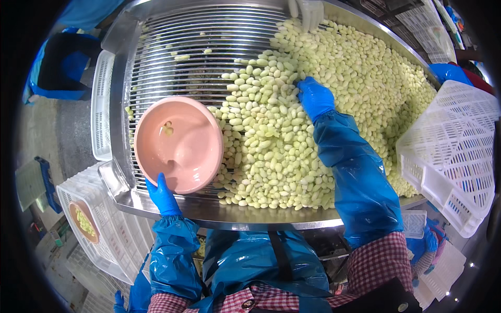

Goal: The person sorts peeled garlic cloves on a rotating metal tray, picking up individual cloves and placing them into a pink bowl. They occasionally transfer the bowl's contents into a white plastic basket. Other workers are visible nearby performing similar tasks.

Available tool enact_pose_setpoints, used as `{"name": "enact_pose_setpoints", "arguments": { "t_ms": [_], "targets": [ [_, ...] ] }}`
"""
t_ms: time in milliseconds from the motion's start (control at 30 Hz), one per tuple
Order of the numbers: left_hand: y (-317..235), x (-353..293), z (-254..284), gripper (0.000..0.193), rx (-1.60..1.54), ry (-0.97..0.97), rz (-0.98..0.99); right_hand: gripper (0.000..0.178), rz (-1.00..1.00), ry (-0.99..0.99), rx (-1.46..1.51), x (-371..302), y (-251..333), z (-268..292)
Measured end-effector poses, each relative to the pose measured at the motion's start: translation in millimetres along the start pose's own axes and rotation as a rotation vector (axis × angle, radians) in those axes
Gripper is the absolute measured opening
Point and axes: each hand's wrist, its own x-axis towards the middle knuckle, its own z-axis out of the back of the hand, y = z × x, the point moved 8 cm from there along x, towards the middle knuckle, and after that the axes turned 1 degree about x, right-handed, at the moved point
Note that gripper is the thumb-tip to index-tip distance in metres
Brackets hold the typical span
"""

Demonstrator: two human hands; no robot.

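Note:
My left hand (164, 195), in a blue glove, grips the near rim of a round pink bowl (195, 151). The bowl rests on a rack of metal bars (198, 23) and holds a little liquid and a small yellowish bit. To the right of it spreads a thick heap of pale green oval pieces, grape-like in shape (276, 156). My right hand (315, 98), also blue-gloved, reaches into the middle of this heap with its fingers curled. Whatever lies in those fingers is hidden.
White perforated crates stand at the right (454, 151) and lower left (125, 229); a brown bowl (83, 221) of green pieces sits on the left stack. A blue-lined bin (62, 65) is far left. The table's raised metal edge (250, 225) runs before me.

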Motion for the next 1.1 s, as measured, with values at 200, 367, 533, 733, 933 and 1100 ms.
{"name": "enact_pose_setpoints", "arguments": {
  "t_ms": [200, 367, 533, 733, 933, 1100],
  "targets": [
    [-2.6, -5.6, -0.8, 0.052, 0.01, -0.019, -0.006, 0.031, 0.189, -0.12, -0.028, -7.9, 11.8, 2.7],
    [2.0, -11.5, -3.1, 0.053, 0.011, -0.023, 0.019, 0.028, 0.104, -0.052, 0.008, -7.7, 0.4, 4.6],
    [8.8, -15.8, -10.2, 0.052, -0.085, -0.022, 0.004, 0.031, -0.106, -0.097, 0.343, -16.8, -4.6, 15.9],
    [12.9, -23.2, -14.3, 0.052, -0.048, -0.042, 0.02, 0.026, 0.013, 0.122, 0.364, 4.1, 13.2, -33.6],
    [0.7, -31.2, -8.7, 0.053, 0.038, -0.072, 0.013, 0.027, 0.094, -0.017, 0.123, -7.6, 33.5, -1.3],
    [-2.0, -31.0, -6.0, 0.051, 0.05, -0.081, 0.004, 0.045, 0.206, 0.395, 1.212, -71.2, 112.2, 8.5]
  ]
}}
